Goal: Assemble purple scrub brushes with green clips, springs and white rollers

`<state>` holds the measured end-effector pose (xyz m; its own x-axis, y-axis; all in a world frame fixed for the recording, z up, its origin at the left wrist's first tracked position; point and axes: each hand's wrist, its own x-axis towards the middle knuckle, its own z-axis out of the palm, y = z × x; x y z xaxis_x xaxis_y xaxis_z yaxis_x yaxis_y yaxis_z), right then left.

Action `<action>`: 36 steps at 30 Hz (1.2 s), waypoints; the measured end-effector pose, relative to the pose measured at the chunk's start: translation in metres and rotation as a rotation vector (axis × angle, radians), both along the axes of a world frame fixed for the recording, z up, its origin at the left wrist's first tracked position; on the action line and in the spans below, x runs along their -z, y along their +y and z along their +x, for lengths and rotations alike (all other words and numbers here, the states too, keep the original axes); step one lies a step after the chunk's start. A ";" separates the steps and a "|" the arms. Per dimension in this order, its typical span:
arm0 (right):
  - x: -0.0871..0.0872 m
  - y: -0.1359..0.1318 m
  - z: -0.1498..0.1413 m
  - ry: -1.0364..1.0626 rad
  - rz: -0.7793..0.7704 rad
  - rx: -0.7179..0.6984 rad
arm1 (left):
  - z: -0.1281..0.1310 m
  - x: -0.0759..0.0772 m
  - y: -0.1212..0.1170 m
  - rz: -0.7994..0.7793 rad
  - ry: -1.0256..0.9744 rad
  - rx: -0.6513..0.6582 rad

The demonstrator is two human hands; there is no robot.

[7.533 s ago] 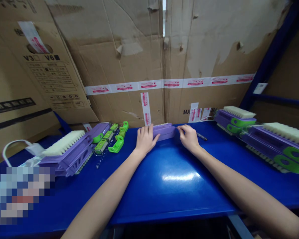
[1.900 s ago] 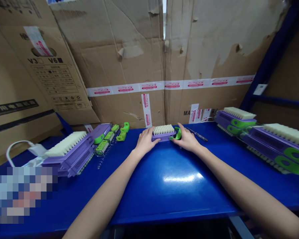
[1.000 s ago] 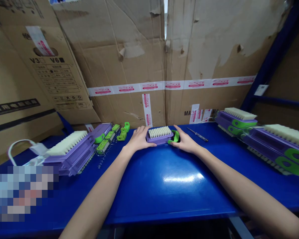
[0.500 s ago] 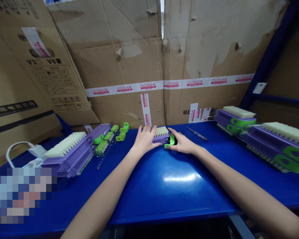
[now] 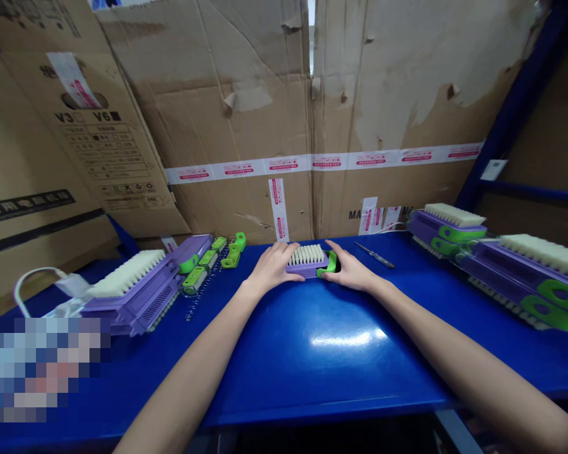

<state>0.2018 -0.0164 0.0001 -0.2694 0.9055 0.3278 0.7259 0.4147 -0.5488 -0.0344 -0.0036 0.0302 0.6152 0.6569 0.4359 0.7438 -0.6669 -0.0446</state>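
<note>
A purple brush (image 5: 307, 256) with pale bristles facing up rests on the blue table, between both hands. My left hand (image 5: 273, 270) wraps round its left end, thumb along the near side and fingers over the far side. At the right end of the brush is a green plastic end piece (image 5: 330, 265), gripped by my right hand (image 5: 351, 268) with its thumb in front and fingers behind. The end piece sits against the brush; whether it is fully seated I cannot tell.
Purple brush bodies (image 5: 132, 284), green clips (image 5: 208, 261), loose green parts (image 5: 234, 251) and thin springs (image 5: 189, 309) lie left. A screwdriver (image 5: 375, 255) lies behind my right hand. Finished-looking purple and green brushes (image 5: 506, 271) stack at right. Cardboard (image 5: 241, 126) walls the back.
My left hand has shifted slightly left and shows more of the bristles. The brush and the green end piece have turned or moved a little, with both hands still on them.
</note>
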 end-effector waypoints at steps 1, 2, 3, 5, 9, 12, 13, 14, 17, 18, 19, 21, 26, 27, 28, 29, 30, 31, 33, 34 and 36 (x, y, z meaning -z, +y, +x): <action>0.001 0.000 -0.001 0.018 -0.007 -0.013 | 0.000 0.000 0.000 -0.006 -0.011 0.026; 0.001 -0.001 -0.001 0.042 -0.014 -0.030 | 0.000 0.001 0.001 -0.013 -0.019 0.049; 0.002 -0.001 -0.002 0.071 -0.021 -0.049 | 0.000 0.001 0.001 -0.020 -0.028 0.068; 0.003 -0.002 -0.002 0.139 -0.038 -0.092 | 0.000 0.001 0.002 -0.027 -0.040 0.098; 0.001 -0.003 -0.004 0.255 -0.069 -0.138 | 0.000 0.001 0.001 -0.025 -0.031 0.111; -0.001 -0.005 -0.007 0.255 -0.046 -0.126 | 0.003 -0.001 -0.005 0.021 0.025 0.068; -0.001 -0.006 -0.009 0.238 -0.024 -0.124 | 0.005 -0.002 -0.007 0.053 0.054 0.057; -0.002 -0.007 -0.011 0.214 0.008 -0.122 | 0.007 -0.004 -0.010 0.090 0.082 0.050; -0.004 -0.011 -0.017 0.083 0.163 -0.124 | 0.013 -0.009 -0.017 0.184 0.141 0.065; -0.004 -0.012 -0.019 0.024 0.219 -0.128 | 0.015 -0.010 -0.018 0.198 0.150 0.076; -0.005 -0.013 -0.020 -0.032 0.268 -0.132 | 0.017 -0.011 -0.020 0.201 0.156 0.086; -0.006 -0.015 -0.022 -0.118 0.336 -0.136 | 0.019 -0.011 -0.020 0.181 0.154 0.089; -0.006 -0.016 -0.023 -0.199 0.391 -0.114 | 0.018 -0.008 -0.015 0.133 0.144 0.008; -0.006 -0.016 -0.024 -0.209 0.399 -0.104 | 0.017 -0.008 -0.014 0.139 0.142 -0.002; -0.005 -0.016 -0.024 -0.215 0.408 -0.094 | 0.017 -0.008 -0.014 0.143 0.139 -0.005; -0.005 -0.016 -0.025 -0.219 0.416 -0.086 | 0.016 -0.008 -0.013 0.144 0.133 -0.002; -0.005 -0.016 -0.026 -0.222 0.422 -0.080 | 0.015 -0.008 -0.013 0.141 0.125 0.007; -0.004 -0.017 -0.026 -0.225 0.428 -0.077 | 0.015 -0.008 -0.013 0.136 0.117 0.018; -0.004 -0.017 -0.027 -0.232 0.439 -0.072 | 0.014 -0.009 -0.013 0.133 0.098 0.037; -0.004 -0.017 -0.027 -0.235 0.443 -0.069 | 0.014 -0.009 -0.013 0.134 0.089 0.044; -0.005 -0.018 -0.027 -0.234 0.448 -0.071 | 0.015 -0.008 -0.013 0.141 0.077 0.056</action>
<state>0.1749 -0.0339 0.0048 -0.4383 0.6666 0.6029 0.7695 0.6250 -0.1316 -0.0199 -0.0168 0.0387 0.6840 0.5565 0.4716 0.6966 -0.6902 -0.1958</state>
